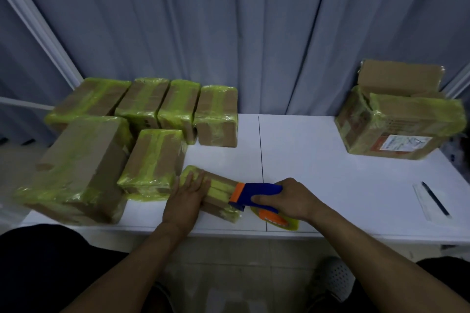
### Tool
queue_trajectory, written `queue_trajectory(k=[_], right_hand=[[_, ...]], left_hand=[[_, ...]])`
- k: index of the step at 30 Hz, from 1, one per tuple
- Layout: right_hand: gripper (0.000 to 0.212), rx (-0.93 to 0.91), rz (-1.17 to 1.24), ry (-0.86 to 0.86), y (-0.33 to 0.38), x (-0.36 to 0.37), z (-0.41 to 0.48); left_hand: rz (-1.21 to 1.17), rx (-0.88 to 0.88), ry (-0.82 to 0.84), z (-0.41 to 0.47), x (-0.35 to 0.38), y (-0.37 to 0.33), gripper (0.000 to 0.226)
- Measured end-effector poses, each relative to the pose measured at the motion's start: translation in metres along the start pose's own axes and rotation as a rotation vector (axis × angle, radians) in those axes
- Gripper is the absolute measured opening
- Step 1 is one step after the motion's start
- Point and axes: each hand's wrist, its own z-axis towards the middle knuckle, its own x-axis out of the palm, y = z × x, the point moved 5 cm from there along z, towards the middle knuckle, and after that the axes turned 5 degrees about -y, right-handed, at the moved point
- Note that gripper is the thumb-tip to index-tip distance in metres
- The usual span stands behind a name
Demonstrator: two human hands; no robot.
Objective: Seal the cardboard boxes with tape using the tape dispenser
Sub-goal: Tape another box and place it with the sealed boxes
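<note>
Head view: gripping tape dispenser (256,193) with right hand (290,198), pressing small box (216,204) flat-fingered with left hand (187,193) at bench (318,160) front. Already striped with tape (221,187). Beside, six taped boxes (152,157) judged done; likely remaining, open-flapped box (396,124) far right.

Left hand (187,194) lies flat, fingers straight, on a small flat cardboard box banded in yellow-green tape (221,185) near the front edge of the white table (318,160). Right hand (287,198) grips a blue-and-orange tape dispenser (256,193), whose front end meets the box's right end. A cluster of taped brown boxes (152,160) crowds the table's left; far right sits a larger taped carton, one flap raised (396,124), and nearer, a black pen (435,198) on a white paper slip (424,204).
</note>
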Motion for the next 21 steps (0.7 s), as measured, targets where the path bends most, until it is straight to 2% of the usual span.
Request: queue_trajectory(k=[3,5,9,21], right_hand=[[0.056,0.014,-0.014,-0.007,0.0,0.001,0.006],[0.057,0.013,-0.018,0.002,-0.001,0.003,0.006],[0.054,0.013,-0.032,0.044,-0.004,-0.001,0.001],[0.049,0.057,0.019,0.051,-0.02,-0.031,-0.025]], left_hand=[[-0.232,0.117,0.036,-0.002,0.0,-0.018,0.079],[-0.311,0.13,0.101,-0.002,-0.001,-0.03,0.076],[-0.282,0.051,0.128,0.001,0.004,-0.031,0.082],[-0.29,0.034,0.194,0.006,0.002,-0.039,0.076]])
